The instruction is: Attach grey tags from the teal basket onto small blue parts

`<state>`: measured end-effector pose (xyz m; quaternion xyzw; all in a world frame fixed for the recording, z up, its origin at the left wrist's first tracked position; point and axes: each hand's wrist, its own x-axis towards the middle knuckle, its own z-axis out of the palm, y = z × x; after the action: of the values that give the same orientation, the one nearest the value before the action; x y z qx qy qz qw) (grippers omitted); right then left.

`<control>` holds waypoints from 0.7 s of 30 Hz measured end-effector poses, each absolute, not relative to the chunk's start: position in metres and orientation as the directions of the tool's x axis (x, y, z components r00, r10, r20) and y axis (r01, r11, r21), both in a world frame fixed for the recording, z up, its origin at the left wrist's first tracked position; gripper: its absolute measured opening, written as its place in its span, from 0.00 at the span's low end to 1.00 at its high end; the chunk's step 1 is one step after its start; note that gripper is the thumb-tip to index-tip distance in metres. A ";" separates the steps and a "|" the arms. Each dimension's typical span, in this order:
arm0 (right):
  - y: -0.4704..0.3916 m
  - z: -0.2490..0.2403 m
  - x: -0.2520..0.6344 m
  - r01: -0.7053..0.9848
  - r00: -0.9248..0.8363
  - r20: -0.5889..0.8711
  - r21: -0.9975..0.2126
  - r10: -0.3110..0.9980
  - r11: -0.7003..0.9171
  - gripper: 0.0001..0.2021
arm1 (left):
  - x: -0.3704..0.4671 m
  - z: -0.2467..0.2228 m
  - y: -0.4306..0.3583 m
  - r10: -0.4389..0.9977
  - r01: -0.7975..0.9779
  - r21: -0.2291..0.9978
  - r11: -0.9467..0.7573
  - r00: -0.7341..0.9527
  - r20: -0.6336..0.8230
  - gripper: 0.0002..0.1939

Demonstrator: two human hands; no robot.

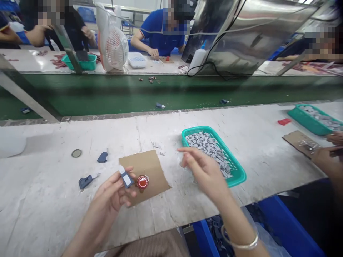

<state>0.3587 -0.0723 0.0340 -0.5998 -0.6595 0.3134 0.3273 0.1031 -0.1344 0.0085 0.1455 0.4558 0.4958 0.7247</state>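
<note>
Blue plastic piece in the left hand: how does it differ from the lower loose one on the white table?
The held blue piece shows a pale rectangle on its face; the loose piece shows none. The held blue piece is in the left hand, the loose piece on the table. Both have a pale end tab.

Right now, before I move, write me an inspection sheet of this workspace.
Surface: scuffed, stained white worktop.
Work things: small blue plastic piece with white panel, in the left hand; glossy red disc on brown cardboard sheet; teal perforated plastic basket of small grey pieces.
Clutter: two loose blue plastic pieces and a round metal cap, left of the cardboard.
Hands: left hand grips the blue piece; right hand by the basket, its hold unclear.
Cables: black cables looping beside the white squeeze bottle opposite.
Surroundings: green strip with scattered pieces; person in blue shirt beyond.
</note>
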 end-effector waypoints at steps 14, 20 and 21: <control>0.011 0.009 0.428 0.944 -0.175 0.058 -0.273 0.983 0.184 0.09 | 0.058 -0.010 -0.019 0.964 0.223 0.971 0.083 -0.265 -0.022 0.25; -0.006 0.027 0.427 0.851 -0.118 0.141 -0.496 0.983 0.174 0.05 | 0.030 -0.020 0.077 0.961 0.686 0.728 0.017 -0.212 0.177 0.17; -0.015 0.031 0.423 0.778 -0.115 0.146 -0.602 0.983 0.180 0.05 | 0.027 -0.020 0.092 0.958 0.723 0.690 0.020 -0.213 0.195 0.17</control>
<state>0.4227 -0.0148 0.0306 -0.6102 -0.7211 0.1934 0.2651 0.0271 0.0916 -0.0198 0.6051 0.6946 0.3519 0.1663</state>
